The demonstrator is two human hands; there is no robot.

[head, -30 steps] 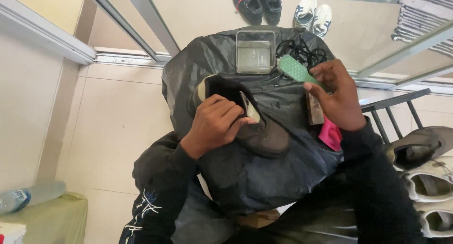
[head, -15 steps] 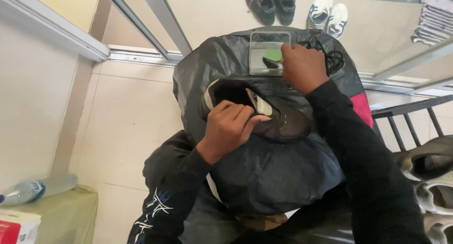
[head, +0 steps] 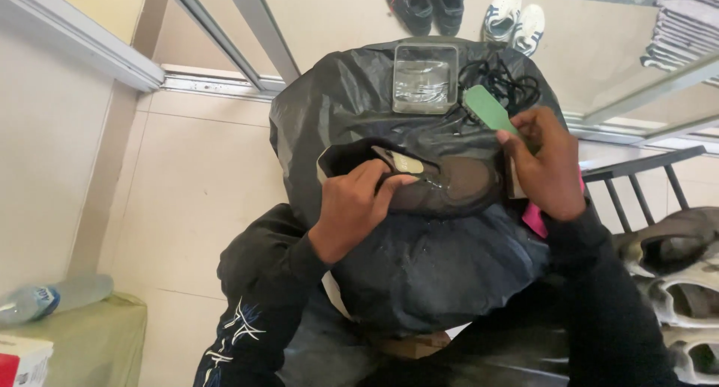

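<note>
A dark shoe (head: pixel 442 185) lies on a black plastic sheet (head: pixel 337 102) spread over my lap. My left hand (head: pixel 352 207) grips the shoe at its opening, fingers on the pale insole. My right hand (head: pixel 547 162) holds a green flat brush-like tool (head: pixel 487 114) just right of the shoe's toe, angled up and left. A clear plastic box (head: pixel 425 78) sits on the sheet beyond the shoe, with a tangle of black laces (head: pixel 505 84) to its right.
Two pairs of shoes (head: pixel 431 1) (head: pixel 513 16) stand on the floor ahead. More worn shoes (head: pixel 674 282) lie at the right by a black metal chair (head: pixel 636 170). A water bottle (head: pixel 52 297) rests on a green surface at the lower left. Metal rails cross the view.
My right hand drew back from the clear box toward the right side of the shoe, with the green tool now in it. My left hand kept its grip on the shoe.
</note>
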